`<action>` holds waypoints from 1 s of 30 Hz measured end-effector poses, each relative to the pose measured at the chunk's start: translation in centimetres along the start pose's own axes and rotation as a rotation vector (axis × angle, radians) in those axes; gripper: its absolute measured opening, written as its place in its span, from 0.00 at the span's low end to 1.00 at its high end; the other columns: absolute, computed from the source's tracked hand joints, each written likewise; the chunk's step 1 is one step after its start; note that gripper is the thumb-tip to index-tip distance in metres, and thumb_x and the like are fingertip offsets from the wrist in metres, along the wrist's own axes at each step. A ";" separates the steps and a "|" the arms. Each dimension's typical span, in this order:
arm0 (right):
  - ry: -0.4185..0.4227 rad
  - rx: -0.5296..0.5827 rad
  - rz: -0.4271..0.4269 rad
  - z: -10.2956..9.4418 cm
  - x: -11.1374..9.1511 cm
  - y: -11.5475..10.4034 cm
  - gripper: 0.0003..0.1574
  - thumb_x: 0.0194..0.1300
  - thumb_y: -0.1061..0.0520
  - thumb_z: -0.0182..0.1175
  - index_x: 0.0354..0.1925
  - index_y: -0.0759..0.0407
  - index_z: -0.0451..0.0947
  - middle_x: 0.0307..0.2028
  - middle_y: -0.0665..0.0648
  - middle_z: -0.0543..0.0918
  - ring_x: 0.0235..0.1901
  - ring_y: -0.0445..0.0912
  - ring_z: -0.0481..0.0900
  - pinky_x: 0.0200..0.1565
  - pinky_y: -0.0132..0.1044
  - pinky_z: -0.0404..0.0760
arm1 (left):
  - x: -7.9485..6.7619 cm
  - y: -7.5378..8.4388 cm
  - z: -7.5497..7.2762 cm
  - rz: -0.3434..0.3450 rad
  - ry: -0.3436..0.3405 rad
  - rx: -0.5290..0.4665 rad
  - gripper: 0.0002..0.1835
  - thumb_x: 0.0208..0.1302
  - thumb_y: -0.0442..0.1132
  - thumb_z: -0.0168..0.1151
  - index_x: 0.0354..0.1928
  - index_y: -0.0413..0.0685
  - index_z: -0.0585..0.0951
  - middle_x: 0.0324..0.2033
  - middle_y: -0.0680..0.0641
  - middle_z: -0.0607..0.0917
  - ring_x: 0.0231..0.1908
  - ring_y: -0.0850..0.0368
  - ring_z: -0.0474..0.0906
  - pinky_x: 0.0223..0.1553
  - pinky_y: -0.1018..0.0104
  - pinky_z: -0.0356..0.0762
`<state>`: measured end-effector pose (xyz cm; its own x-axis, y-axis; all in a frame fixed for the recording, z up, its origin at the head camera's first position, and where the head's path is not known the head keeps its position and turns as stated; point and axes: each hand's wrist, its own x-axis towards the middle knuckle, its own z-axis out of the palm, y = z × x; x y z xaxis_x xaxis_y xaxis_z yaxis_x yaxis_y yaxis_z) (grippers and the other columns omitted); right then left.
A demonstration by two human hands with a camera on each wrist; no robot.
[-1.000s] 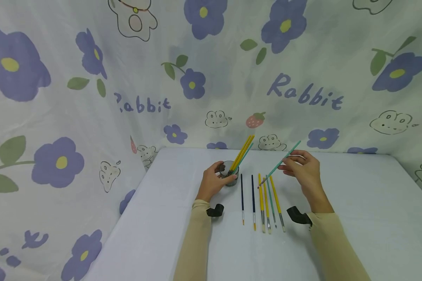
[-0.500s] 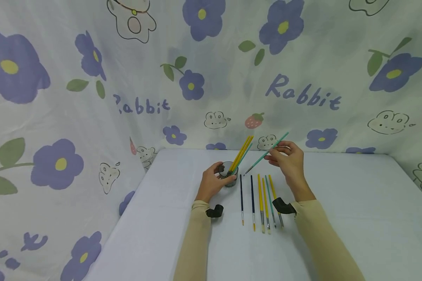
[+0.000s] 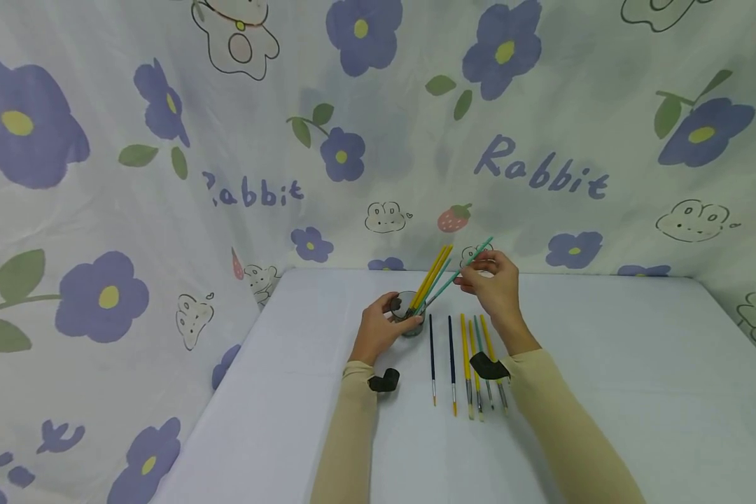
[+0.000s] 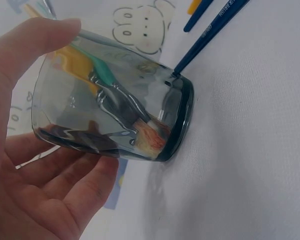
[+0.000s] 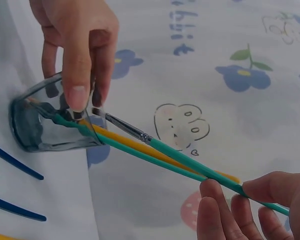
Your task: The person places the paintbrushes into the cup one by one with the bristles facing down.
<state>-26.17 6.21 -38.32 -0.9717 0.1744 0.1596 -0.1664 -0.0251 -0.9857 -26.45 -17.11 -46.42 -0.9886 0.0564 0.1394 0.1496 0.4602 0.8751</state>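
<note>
My left hand grips a clear glass around its side, thumb near the rim. Inside the glass stand yellow paintbrushes and a green paintbrush, bristles down, handles leaning out to the right. My right hand pinches another green paintbrush by its handle between thumb and fingers. Its bristle end points down and left, at the glass's rim; in the right wrist view the tip is beside the left thumb. Whether the tip is inside the rim I cannot tell.
Several paintbrushes lie side by side on the white table, bristles toward me: dark blue ones at left, yellow ones and a green one at right, partly under my right wrist. A patterned curtain hangs behind the table.
My right hand has moved left with the green paintbrush, bringing its bristle end from above the lying brushes to the glass's rim. The left hand keeps holding the glass in place.
</note>
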 end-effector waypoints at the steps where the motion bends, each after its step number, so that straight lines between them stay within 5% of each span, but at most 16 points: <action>1: -0.002 -0.004 -0.003 0.1 0.1 0.1 0.23 0.70 0.64 0.64 0.58 0.71 0.68 0.42 0.57 0.79 0.29 0.39 0.90 0.38 0.30 0.90 | 0.0 0.0 0.0 -0.002 0.000 0.001 0.47 0.54 0.55 0.80 0.72 0.43 0.73 0.60 0.37 0.83 0.65 0.40 0.77 0.66 0.45 0.80; 16: -0.033 -0.060 -0.003 1.7 0.2 1.2 0.23 0.69 0.66 0.64 0.57 0.73 0.68 0.43 0.61 0.80 0.32 0.49 0.92 0.39 0.38 0.92 | -0.1 0.0 0.0 0.012 0.000 -0.020 0.47 0.55 0.56 0.79 0.72 0.41 0.72 0.60 0.37 0.83 0.64 0.41 0.78 0.66 0.44 0.80; 20: -0.046 -0.085 -0.004 1.9 0.2 1.6 0.22 0.70 0.65 0.64 0.57 0.72 0.69 0.43 0.61 0.81 0.31 0.45 0.91 0.39 0.35 0.91 | -0.1 0.1 0.1 0.018 -0.002 -0.026 0.47 0.55 0.56 0.79 0.72 0.41 0.72 0.60 0.36 0.83 0.63 0.41 0.79 0.65 0.44 0.80; 30: -0.076 -0.113 0.006 2.5 -0.3 2.4 0.22 0.69 0.64 0.65 0.56 0.72 0.71 0.45 0.66 0.81 0.38 0.58 0.92 0.38 0.34 0.91 | -0.1 0.0 -0.1 0.015 0.000 -0.023 0.47 0.55 0.56 0.79 0.72 0.40 0.72 0.59 0.36 0.83 0.63 0.42 0.79 0.66 0.43 0.79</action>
<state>-26.70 3.64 -40.57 -0.9832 0.0991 0.1530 -0.1447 0.0860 -0.9857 -26.34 -17.16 -46.40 -0.9863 0.0628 0.1528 0.1648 0.4387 0.8834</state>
